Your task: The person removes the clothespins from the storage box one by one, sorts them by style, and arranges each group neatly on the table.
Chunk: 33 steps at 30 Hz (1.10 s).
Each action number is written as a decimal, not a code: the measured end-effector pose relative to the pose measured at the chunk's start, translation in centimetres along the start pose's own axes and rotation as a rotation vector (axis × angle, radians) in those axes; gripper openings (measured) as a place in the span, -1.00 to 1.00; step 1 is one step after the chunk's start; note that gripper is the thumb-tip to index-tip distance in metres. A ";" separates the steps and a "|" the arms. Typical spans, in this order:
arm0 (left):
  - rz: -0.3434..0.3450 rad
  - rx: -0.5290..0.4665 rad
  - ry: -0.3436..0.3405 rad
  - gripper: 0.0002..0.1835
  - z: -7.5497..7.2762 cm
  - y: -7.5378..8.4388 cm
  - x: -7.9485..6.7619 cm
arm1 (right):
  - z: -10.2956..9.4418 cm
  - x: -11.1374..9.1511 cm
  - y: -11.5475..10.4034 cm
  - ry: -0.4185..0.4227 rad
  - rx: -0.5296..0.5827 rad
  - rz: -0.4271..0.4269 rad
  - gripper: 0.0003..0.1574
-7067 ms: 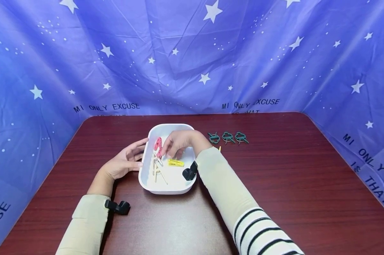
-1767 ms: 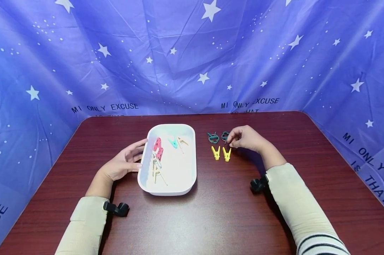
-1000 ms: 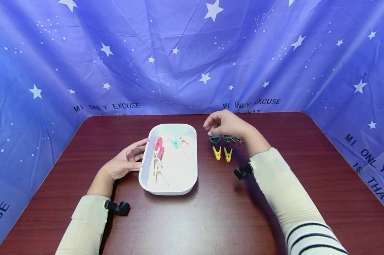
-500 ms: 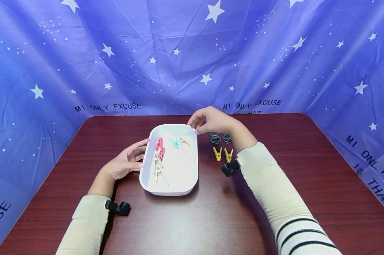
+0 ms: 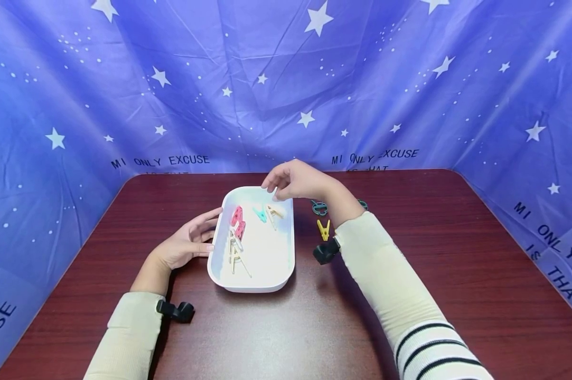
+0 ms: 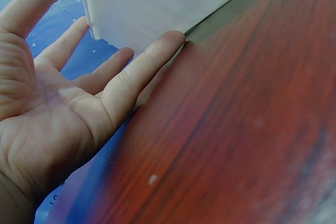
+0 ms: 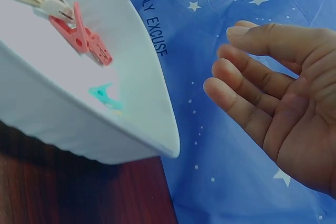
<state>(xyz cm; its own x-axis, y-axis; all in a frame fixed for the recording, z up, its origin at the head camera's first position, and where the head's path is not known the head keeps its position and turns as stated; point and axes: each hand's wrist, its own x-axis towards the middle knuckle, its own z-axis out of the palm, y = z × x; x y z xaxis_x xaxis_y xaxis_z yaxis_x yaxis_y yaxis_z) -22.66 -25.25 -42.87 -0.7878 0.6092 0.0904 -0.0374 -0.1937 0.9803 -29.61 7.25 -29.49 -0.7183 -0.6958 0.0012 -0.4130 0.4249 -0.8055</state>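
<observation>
A white plastic tray point(image 5: 262, 264) stands on the table. My left hand point(image 5: 188, 243) rests its straight fingers against the tray's left side; the thumb point(image 6: 152, 59) lies along the wall in the left wrist view. Over the far right rim hovers my right hand point(image 5: 297, 179), loosely bent, and the right wrist view shows nothing in its fingers point(image 7: 226, 90). Below it in the tray lie a turquoise clothespin point(image 5: 260, 215) and a beige clothespin point(image 5: 273, 212). Pink clothespins point(image 5: 237, 221) and several pale clothespins point(image 5: 235, 257) lie along the left side.
Right of the tray a yellow clothespin point(image 5: 324, 230) lies on the table point(image 5: 457, 253). Green ring-shaped clips point(image 5: 319, 207) lie behind it, partly hidden by the right forearm. A blue star-print curtain point(image 5: 247, 126) hangs around the table's far edge.
The yellow clothespin seen in the tray has gone, and two lay side by side on the table. My right hand has since moved left from the green clips to the tray; the left stays.
</observation>
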 end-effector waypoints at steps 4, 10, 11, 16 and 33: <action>0.000 0.000 0.001 -0.01 0.0 0.0 0.0 | 0.5 0.7 -0.1 -0.010 0.014 -0.014 -0.65; 0.003 0.004 -0.005 -0.02 -0.1 -0.1 0.0 | 1.6 1.9 0.2 -0.036 0.019 -0.004 -0.62; 0.003 0.004 -0.007 -0.02 -0.1 -0.1 0.0 | 1.8 2.0 0.2 -0.041 0.025 0.002 -0.61; 0.001 0.008 -0.001 -0.02 -0.1 -0.1 0.0 | 2.7 2.8 0.5 -0.049 0.055 0.015 -0.60; 0.017 0.016 -0.009 -0.05 0.1 0.0 0.0 | 5.8 5.3 2.7 -0.110 0.069 0.080 -0.53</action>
<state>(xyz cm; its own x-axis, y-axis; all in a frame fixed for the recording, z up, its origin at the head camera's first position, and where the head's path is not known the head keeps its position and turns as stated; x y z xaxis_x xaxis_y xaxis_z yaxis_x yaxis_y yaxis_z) -22.60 -25.22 -42.83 -0.7825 0.6131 0.1082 -0.0142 -0.1914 0.9814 -31.30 1.33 -35.12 -0.6803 -0.7220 -0.1262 -0.3151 0.4436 -0.8390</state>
